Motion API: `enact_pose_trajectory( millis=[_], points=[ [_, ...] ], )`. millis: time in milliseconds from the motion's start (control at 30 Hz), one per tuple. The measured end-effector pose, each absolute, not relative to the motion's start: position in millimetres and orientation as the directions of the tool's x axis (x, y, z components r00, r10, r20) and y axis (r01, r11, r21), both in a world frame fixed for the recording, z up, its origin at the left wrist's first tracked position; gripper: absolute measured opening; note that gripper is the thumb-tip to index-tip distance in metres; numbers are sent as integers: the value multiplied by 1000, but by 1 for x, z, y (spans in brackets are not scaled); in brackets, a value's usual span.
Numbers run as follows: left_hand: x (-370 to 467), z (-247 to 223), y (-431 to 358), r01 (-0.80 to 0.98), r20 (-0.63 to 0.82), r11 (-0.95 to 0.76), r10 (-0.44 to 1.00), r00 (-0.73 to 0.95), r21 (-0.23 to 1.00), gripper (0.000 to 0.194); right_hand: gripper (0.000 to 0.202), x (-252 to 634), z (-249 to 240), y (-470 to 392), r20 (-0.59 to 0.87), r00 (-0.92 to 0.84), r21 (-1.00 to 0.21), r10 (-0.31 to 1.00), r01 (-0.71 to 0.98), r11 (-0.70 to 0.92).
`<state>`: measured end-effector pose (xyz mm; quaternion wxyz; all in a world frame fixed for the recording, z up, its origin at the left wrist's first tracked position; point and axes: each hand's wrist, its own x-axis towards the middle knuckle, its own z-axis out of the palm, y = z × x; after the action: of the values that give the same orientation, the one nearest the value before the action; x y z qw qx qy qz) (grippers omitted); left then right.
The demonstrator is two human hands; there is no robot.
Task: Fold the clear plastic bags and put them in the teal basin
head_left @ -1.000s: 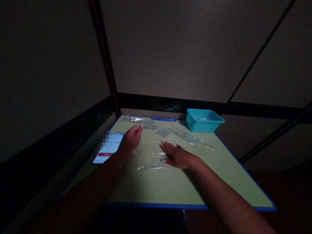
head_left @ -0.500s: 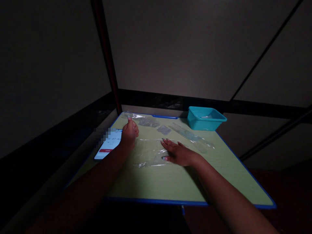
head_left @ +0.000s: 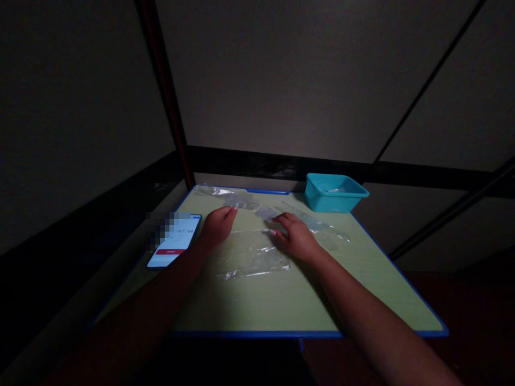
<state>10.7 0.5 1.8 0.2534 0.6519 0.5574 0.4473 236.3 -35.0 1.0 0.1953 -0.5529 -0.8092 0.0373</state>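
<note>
A clear plastic bag (head_left: pixel 253 254) lies flat on the green table (head_left: pixel 257 311) between my hands. My left hand (head_left: pixel 219 222) is closed above its far left corner, thumb against the fingers; whatever it may pinch is too small to tell. My right hand (head_left: pixel 293 233) has its thumb and fingers apart, with the fingertips by the small greyish square packet (head_left: pixel 265 213) and the thumb near the bag's far edge. More clear plastic (head_left: pixel 241 201) lies crumpled behind my left hand. Another long clear plastic piece (head_left: pixel 316 222) rests beyond my right hand.
A turquoise basket (head_left: pixel 333 201) with something pale inside stands at the table's back right corner. At the left edge lies a phone (head_left: pixel 175 246) with a lit screen. Walls rise behind and to the left of the table.
My left hand has moved slightly right and turned inward. My right hand has lifted off the bag's surface and shifted toward the packet. The view has shifted a little.
</note>
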Motion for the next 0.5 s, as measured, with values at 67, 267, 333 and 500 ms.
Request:
enact_pose_trajectory(
  millis=[67,267,333,500],
  points=[
    [12,3,-3,575,328,-311,941,77,757,38,27,245,-4,-23,312,-188,-282,931,918,280],
    [16,1,-11,627,338,-406,912,233,665,31,14,258,-13,-6,239,-34,-287,970,952,104],
    [15,-2,-9,680,374,-462,882,286,570,28,14,255,-12,-7,217,-42,-283,975,953,104],
    [5,-15,5,824,417,-452,859,298,342,18,14,250,-11,-10,165,-33,-252,986,965,74]
  ],
)
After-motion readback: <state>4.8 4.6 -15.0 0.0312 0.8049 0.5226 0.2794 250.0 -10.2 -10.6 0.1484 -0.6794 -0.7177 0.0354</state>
